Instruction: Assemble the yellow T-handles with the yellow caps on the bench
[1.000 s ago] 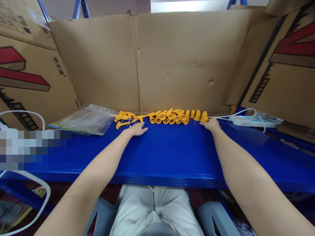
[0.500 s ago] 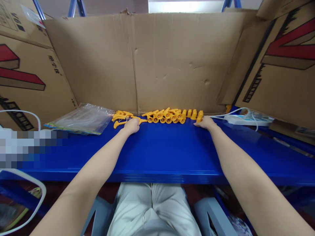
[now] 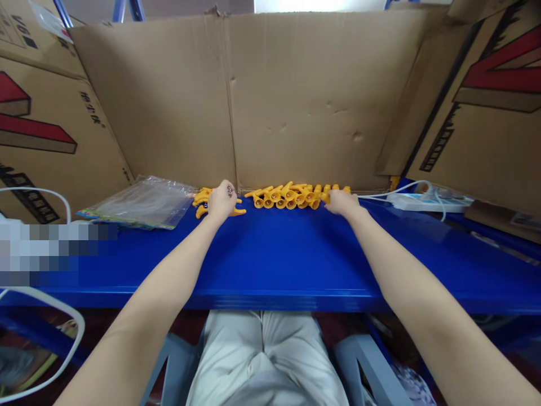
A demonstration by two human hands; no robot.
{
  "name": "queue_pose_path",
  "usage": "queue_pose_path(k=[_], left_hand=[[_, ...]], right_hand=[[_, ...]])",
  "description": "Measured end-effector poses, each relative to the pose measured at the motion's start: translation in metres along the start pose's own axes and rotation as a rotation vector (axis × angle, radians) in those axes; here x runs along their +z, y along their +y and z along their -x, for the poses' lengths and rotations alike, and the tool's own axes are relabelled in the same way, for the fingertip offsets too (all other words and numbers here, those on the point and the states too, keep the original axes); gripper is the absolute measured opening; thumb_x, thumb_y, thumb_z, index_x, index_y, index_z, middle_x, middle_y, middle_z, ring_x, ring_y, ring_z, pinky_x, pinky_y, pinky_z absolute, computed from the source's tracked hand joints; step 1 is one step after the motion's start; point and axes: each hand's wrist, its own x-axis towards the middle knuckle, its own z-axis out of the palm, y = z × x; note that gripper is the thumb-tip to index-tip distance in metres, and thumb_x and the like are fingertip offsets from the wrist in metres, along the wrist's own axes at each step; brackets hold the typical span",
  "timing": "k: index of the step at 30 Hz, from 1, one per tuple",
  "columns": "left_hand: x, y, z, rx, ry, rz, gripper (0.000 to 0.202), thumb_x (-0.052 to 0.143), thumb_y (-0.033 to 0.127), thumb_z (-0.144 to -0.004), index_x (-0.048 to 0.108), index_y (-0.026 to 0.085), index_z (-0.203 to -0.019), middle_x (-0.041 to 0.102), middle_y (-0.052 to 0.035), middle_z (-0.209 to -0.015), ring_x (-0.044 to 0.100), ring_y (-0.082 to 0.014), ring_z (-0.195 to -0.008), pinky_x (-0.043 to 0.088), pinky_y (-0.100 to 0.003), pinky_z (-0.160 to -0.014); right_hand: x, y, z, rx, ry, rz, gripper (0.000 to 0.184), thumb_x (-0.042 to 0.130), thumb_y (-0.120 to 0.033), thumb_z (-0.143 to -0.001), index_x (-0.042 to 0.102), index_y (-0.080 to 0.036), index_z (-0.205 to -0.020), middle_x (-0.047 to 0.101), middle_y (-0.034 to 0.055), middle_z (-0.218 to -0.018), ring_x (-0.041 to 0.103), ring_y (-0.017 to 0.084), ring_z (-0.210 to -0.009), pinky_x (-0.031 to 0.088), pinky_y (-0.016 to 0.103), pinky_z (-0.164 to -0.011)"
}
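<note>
My left hand [image 3: 220, 202] is curled around a silver ball chain [image 3: 230, 192], just above yellow curved pieces [image 3: 203, 195] at the back of the blue table [image 3: 274, 254]. My right hand [image 3: 342, 203] is against a yellow cup [image 3: 324, 197]; its fingers are partly hidden, so I can't tell whether they grip it. Between my hands, yellow funnel-shaped pieces [image 3: 289, 195] lie stacked, wide mouths toward me, before a cardboard panel [image 3: 296, 101]. A clear plastic bag [image 3: 139, 203] lies left of the curved pieces.
</note>
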Motion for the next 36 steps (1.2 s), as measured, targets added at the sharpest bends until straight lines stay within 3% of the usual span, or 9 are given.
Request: queue_pose_path(k=[3, 8, 15, 20, 23, 25, 29, 33, 36], left_hand=[[-0.003, 0.008, 0.003, 0.012, -0.004, 0.024, 0.016, 0.048, 0.021, -0.081, 0.059, 0.023, -0.092, 0.067, -0.0025, -0.079, 0.063, -0.0188, -0.08, 0.043, -0.028, -0.071], [0.001, 0.022, 0.01, 0.071, -0.078, 0.081, 0.01, 0.056, 0.021, -0.077, 0.059, 0.021, -0.086, 0.064, -0.0005, -0.073, 0.06, -0.0169, -0.074, 0.042, -0.026, -0.068], [0.018, 0.027, 0.02, 0.207, -0.4, 0.218, 0.036, 0.066, 0.022, -0.072, 0.058, 0.016, -0.107, 0.066, -0.0006, -0.078, 0.06, -0.0135, -0.066, 0.045, -0.024, -0.066], [0.012, 0.018, 0.015, 0.319, -0.398, -0.109, 0.032, 0.062, 0.033, -0.077, 0.063, 0.018, -0.106, 0.068, -0.0083, -0.101, 0.063, -0.022, -0.094, 0.047, -0.029, -0.08], [0.004, 0.013, 0.012, 0.201, -0.413, -0.337, 0.05, 0.059, 0.048, -0.078, 0.06, 0.017, -0.117, 0.065, -0.0141, -0.115, 0.059, -0.0288, -0.108, 0.046, -0.034, -0.086], [-0.001, 0.01, 0.011, 0.106, -0.514, -0.42, 0.054, 0.058, 0.052, -0.077, 0.059, 0.018, -0.12, 0.065, -0.0149, -0.119, 0.059, -0.0307, -0.11, 0.046, -0.035, -0.087], [-0.004, 0.009, 0.008, 0.183, -0.72, -0.384, 0.034, 0.054, 0.029, -0.078, 0.065, 0.02, -0.108, 0.068, -0.009, -0.112, 0.063, -0.0246, -0.101, 0.046, -0.028, -0.081], [-0.003, 0.012, 0.008, 0.258, -0.753, -0.299, 0.031, 0.053, 0.018, -0.072, 0.066, 0.02, -0.1, 0.07, -0.0047, -0.094, 0.064, -0.0196, -0.083, 0.045, -0.024, -0.068], [-0.002, 0.012, 0.009, 0.285, -0.737, -0.27, 0.028, 0.052, 0.017, -0.072, 0.065, 0.019, -0.096, 0.069, -0.0046, -0.091, 0.062, -0.019, -0.082, 0.043, -0.024, -0.066]], right_hand=[[-0.011, -0.017, 0.006, 0.026, -0.037, 0.129, 0.03, 0.059, -0.023, -0.082, 0.061, -0.012, -0.11, 0.063, 0.0198, -0.115, 0.056, 0.035, -0.114, 0.037, 0.052, -0.097], [-0.015, -0.049, 0.019, -0.135, 0.035, 0.052, 0.025, 0.058, -0.027, -0.085, 0.061, -0.015, -0.106, 0.064, 0.0163, -0.116, 0.058, 0.033, -0.111, 0.04, 0.047, -0.093], [0.007, -0.081, 0.034, -0.396, -0.007, -0.006, 0.031, 0.059, -0.023, -0.083, 0.055, -0.013, -0.112, 0.065, 0.0152, -0.115, 0.062, 0.03, -0.103, 0.044, 0.042, -0.087], [0.014, -0.086, 0.037, -0.436, -0.053, 0.011, 0.026, 0.059, -0.022, -0.083, 0.056, -0.014, -0.108, 0.066, 0.0138, -0.113, 0.063, 0.03, -0.102, 0.045, 0.04, -0.086], [0.014, -0.087, 0.038, -0.442, -0.081, 0.005, 0.024, 0.06, -0.022, -0.083, 0.058, -0.015, -0.105, 0.067, 0.0128, -0.112, 0.063, 0.029, -0.103, 0.045, 0.037, -0.086], [0.013, -0.087, 0.038, -0.458, -0.085, -0.007, 0.021, 0.061, -0.02, -0.082, 0.06, -0.015, -0.103, 0.067, 0.012, -0.111, 0.063, 0.027, -0.102, 0.046, 0.034, -0.085], [0.015, -0.087, 0.038, -0.487, -0.074, -0.038, 0.019, 0.062, -0.015, -0.081, 0.062, -0.014, -0.1, 0.068, 0.012, -0.109, 0.064, 0.025, -0.1, 0.046, 0.031, -0.084], [0.02, -0.083, 0.034, -0.505, -0.085, -0.07, 0.021, 0.063, -0.012, -0.08, 0.062, -0.013, -0.1, 0.067, 0.0141, -0.109, 0.063, 0.026, -0.103, 0.047, 0.034, -0.086], [0.023, -0.081, 0.031, -0.518, -0.086, -0.093, 0.022, 0.064, -0.01, -0.079, 0.063, -0.013, -0.1, 0.067, 0.0145, -0.109, 0.062, 0.027, -0.103, 0.047, 0.035, -0.088]])
